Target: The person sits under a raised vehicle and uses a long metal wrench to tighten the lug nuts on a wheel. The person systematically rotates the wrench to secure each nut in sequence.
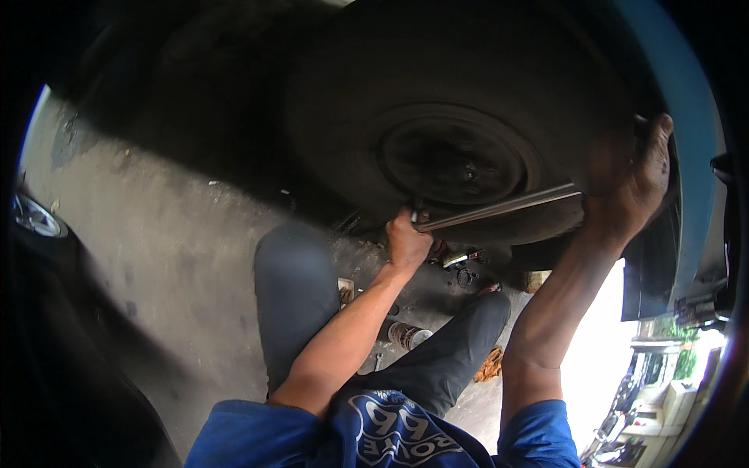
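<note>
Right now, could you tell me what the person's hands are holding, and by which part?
Both hands hold a long shiny metal bar: the left hand at its lower end, the right hand at its upper end.

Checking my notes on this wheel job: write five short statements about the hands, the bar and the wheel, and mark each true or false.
1. The left hand grips the lower end of a long metal bar. True.
2. The right hand rests on the ground. False: it is raised at the bar's upper end, against the tyre.
3. The bar runs across the lower part of the wheel. True.
4. The wheel has been taken off and lies flat on the ground. False: it stands upright under the blue wheel arch.
5. Small parts lie on the ground below the wheel. True.
</note>
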A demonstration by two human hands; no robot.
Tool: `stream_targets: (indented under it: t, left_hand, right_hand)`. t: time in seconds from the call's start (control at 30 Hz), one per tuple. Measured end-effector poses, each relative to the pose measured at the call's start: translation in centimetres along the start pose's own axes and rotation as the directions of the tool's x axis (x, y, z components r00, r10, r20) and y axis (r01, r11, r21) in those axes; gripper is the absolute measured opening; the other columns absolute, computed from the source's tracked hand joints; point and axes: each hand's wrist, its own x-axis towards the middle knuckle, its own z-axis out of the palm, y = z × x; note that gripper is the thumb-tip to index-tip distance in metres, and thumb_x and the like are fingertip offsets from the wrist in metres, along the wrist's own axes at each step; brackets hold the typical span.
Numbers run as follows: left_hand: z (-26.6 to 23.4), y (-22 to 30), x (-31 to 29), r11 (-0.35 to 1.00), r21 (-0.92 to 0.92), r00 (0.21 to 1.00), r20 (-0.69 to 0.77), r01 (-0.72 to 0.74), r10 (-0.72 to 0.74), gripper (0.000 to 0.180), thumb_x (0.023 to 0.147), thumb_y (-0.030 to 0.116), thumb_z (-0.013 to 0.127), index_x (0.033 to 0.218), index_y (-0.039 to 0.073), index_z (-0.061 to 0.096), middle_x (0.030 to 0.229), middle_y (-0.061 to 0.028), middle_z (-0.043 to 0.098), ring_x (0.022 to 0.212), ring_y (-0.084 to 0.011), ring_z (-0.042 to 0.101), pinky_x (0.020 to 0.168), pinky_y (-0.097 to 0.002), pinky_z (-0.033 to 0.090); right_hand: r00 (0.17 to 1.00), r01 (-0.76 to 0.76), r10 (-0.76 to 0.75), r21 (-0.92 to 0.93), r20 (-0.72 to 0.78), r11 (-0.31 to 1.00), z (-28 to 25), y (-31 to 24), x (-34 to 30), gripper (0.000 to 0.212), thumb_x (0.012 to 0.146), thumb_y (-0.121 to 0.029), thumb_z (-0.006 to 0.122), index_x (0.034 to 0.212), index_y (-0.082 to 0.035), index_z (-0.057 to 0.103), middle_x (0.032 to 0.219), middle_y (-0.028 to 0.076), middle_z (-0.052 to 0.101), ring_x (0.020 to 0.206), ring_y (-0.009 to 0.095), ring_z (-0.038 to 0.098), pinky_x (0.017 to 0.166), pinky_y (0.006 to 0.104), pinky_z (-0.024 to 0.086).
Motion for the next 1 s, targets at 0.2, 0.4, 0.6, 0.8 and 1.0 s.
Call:
stream_targets:
  t: [0.2,0.4,0.6,0.8,1.0]
  left_hand:
    - [0.8,-2.4,-0.8,0.977,-0.088,0.977,0.105,0.195,-0.185,0.022,0.090,0.016,0.068,0.101,-0.003,0.064,0.077,-0.0263,0.066,0.080,-0.0356,0.072,0.069,-0.0455,0.053]
    - [-0.5,-3.0,-1.9,0.294,-0.647,0.698,0.552,0.703,-0.455,0.017,0.099,0.029,0.061,0.099,0.014,0.055,0.076,0.0010,0.052,0.063,-0.0117,0.050,0.056,-0.0316,0.042]
    - [-1.1,-0.8,-0.7,0.099,-0.587,0.532,0.633,0.804,-0.562,0.033,0.092,0.049,0.067,0.096,0.017,0.057,0.078,0.0000,0.055,0.064,-0.0129,0.051,0.057,-0.0300,0.043]
    - [-3.9,-1.9,-0.9,0.411,-0.383,0.560,0.611,0.827,-0.559,0.058,0.091,0.065,0.061,0.094,0.007,0.063,0.076,-0.0044,0.066,0.066,-0.0127,0.063,0.057,-0.0274,0.050]
    - [-8.4,-2.9,-6.1,0.897,0.425,0.634,0.663,0.120,-0.399,0.059,0.093,0.054,0.062,0.117,-0.001,0.061,0.103,-0.0143,0.064,0.092,-0.0217,0.063,0.082,-0.0371,0.053]
  right_hand:
    - [0.926,0.261,-0.096,-0.437,0.364,0.861,8.6,0.1,-1.9,0.036,0.095,-0.037,0.067,0.088,-0.002,0.065,0.056,0.002,0.054,0.044,0.015,0.050,0.039,0.0317,0.041]
    - [0.660,0.504,-0.147,-0.289,0.737,0.814,26.7,11.6,-15.4,0.046,0.093,-0.032,0.064,0.118,0.005,0.055,0.077,0.022,0.067,0.072,0.036,0.071,0.063,0.0446,0.058]
    - [0.323,0.279,0.311,-0.404,0.894,0.871,29.2,20.3,-25.8,0.055,0.095,-0.031,0.060,0.140,-0.002,0.048,0.103,0.020,0.068,0.093,0.033,0.070,0.077,0.0421,0.058]
    - [0.157,0.667,0.087,-0.170,0.984,0.725,21.1,18.7,-23.9,0.053,0.092,-0.018,0.058,0.142,-0.006,0.049,0.099,0.013,0.066,0.090,0.027,0.069,0.073,0.0376,0.056]
    - [0.426,0.539,0.098,-0.340,0.899,0.770,20.0,24.9,-28.1,0.047,0.087,-0.010,0.056,0.134,-0.009,0.058,0.093,0.012,0.067,0.084,0.027,0.069,0.074,0.0400,0.055]
